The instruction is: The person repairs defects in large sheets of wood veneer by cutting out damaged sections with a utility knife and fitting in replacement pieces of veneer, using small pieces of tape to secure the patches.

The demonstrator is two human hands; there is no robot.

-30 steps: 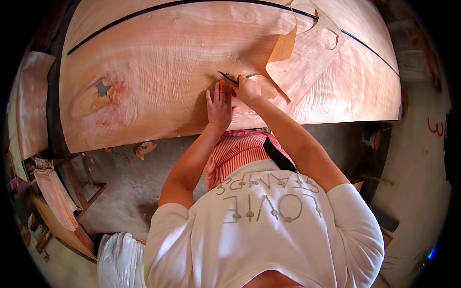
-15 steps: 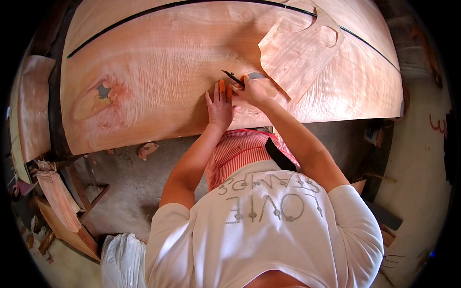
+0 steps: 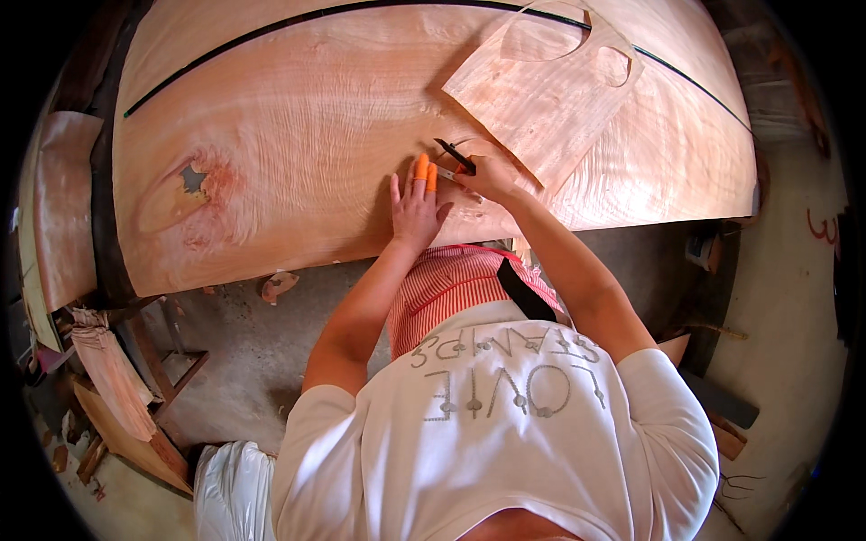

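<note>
A large sheet of pale, wavy-grained wood veneer (image 3: pixel 307 135) spreads across the work surface. My left hand (image 3: pixel 416 212) lies on it near the front edge, fingers stretched forward, with orange covers on two fingers. To its right, my right hand (image 3: pixel 492 178) is closed around a slim black tool (image 3: pixel 456 155) that looks like a utility knife, angled to the far left. A small light strip shows between the hands, too small to name. Just beyond my right hand lies a loose veneer piece (image 3: pixel 541 108) with rounded openings cut in it.
A long black strip (image 3: pixel 271 32) curves across the far part of the sheet. At left, a ragged hole (image 3: pixel 193 178) sits by a reddish knot. A veneer scrap (image 3: pixel 280 286) is on the floor below the edge. A white plastic bag (image 3: pixel 234 491) stands at lower left.
My right hand and the black tool have shifted slightly right. The loose veneer piece now reaches farther left, and the grey patch beside my right hand no longer shows.
</note>
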